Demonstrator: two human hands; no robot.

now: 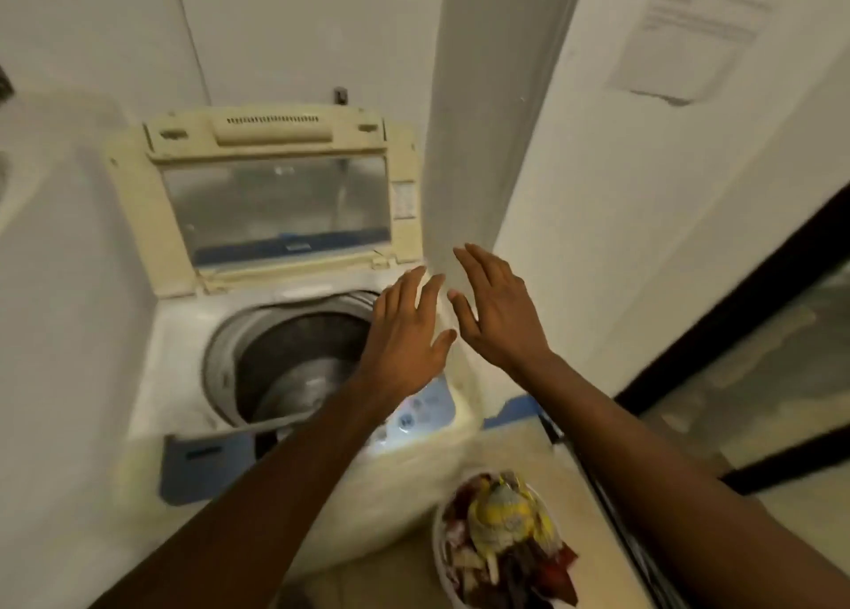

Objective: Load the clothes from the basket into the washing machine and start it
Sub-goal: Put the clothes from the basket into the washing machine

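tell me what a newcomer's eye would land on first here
Dead centre, the left hand and right hand hang open, holding nothing. Behind them the washing machine has its yellowed lid raised over the dark drum. At the bottom, a white basket on the floor is heaped with colourful clothes.
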